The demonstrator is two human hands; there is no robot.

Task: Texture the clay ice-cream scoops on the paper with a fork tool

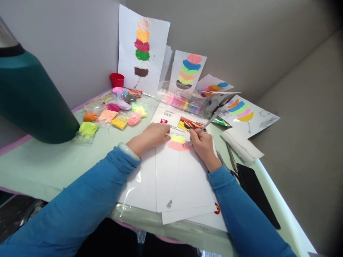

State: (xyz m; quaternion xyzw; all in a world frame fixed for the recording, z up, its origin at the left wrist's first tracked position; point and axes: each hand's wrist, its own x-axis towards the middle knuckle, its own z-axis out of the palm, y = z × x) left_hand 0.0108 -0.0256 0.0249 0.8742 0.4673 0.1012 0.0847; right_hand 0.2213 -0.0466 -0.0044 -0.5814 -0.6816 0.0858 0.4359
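Note:
My right hand (202,144) is closed around a metal fork (209,123), handle pointing up and away. Its tines touch the right part of a flat pink clay patch (175,145) on a white sheet of paper (171,178). Just above the pink lies a pale yellow clay patch (178,138). My left hand (157,135) rests on the paper left of both patches, fingers extended and thumb apart, holding nothing. A thin pencil line runs down from the pink clay to a small dark scribble (169,203).
Bagged clay lumps (120,121) and a teal bottle (37,96) stand left. Behind are a red cup (117,80), a clear clay case (184,101) and propped clay pictures (142,50). Rolled tissue (242,144), scissors (235,175) and a black phone-like slab (257,192) lie right.

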